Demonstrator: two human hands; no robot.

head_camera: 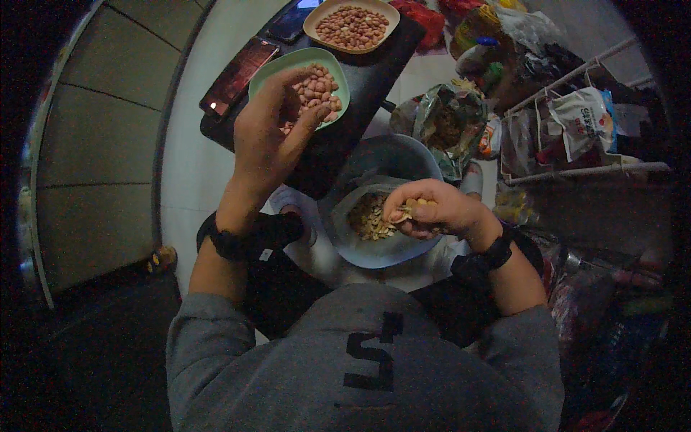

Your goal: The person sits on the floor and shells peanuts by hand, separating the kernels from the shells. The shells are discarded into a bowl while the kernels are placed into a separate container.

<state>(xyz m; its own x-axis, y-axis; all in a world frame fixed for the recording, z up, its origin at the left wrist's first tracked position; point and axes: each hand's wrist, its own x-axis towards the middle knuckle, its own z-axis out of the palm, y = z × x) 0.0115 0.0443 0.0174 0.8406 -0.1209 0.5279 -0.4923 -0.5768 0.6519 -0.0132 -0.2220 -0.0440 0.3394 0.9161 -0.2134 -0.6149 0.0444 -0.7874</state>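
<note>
Over a green bowl (257,75) of pinkish peanut kernels (317,89), my left hand (264,127) is held with thumb and fingers apart. I see nothing between its fingertips. My right hand (440,208) is curled around several pale peanut shells (413,208), though its palm is partly hidden. It hovers at the right side of a light-blue bin (353,259) standing between my feet. Broken shells (375,221) lie in the bin, inside a thin plastic liner. Behind the green bowl, a beige bowl (312,33) contains many reddish kernels.
Both bowls stand on a black tabletop (367,81), along with a phone (240,78) and a second dark device (289,24). An open plastic bag (448,121) sits beyond the bin. Packets hang in a white wire rack (583,167) at right. Tall cabinet panels (102,140) rise at left.
</note>
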